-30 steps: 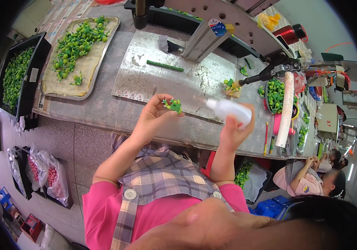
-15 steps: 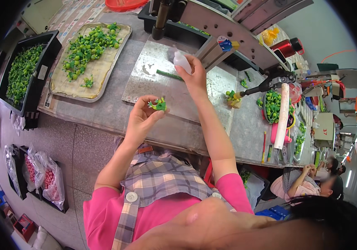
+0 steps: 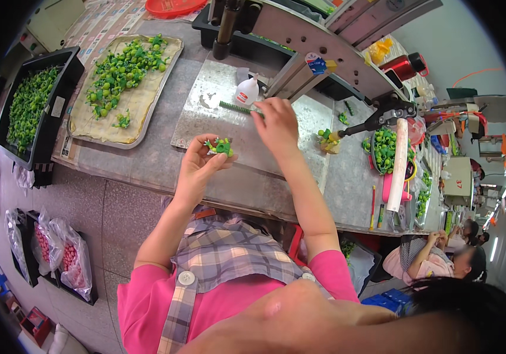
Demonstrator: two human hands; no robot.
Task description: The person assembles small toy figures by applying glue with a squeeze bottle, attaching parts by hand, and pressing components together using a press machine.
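My left hand (image 3: 197, 168) pinches a small green toy figure (image 3: 222, 146) with yellow-green parts, just in front of the metal plate (image 3: 203, 121). My right hand (image 3: 279, 124) is over the plate, its thumb and fingertips closed around the right end of a thin, ridged dark green strip (image 3: 233, 107). The strip lies along the plate. A small white squeeze bottle (image 3: 247, 91) with a pointed tip and a red mark stands just behind the strip, apart from my fingers. The far end of the strip is partly hidden by my fingertips.
A lined tray (image 3: 76, 121) of green figures sits left, beside a black crate (image 3: 28, 154) of more. A metal press frame (image 3: 300, 35) rises behind the plate. A jointed arm (image 3: 377, 118) reaches in from the right toward a figure on a yellow block (image 3: 330, 147).
My right hand has let go of the white bottle, which now stands on the plate, and has moved down to the strip's right end. My left hand still holds the toy figure.
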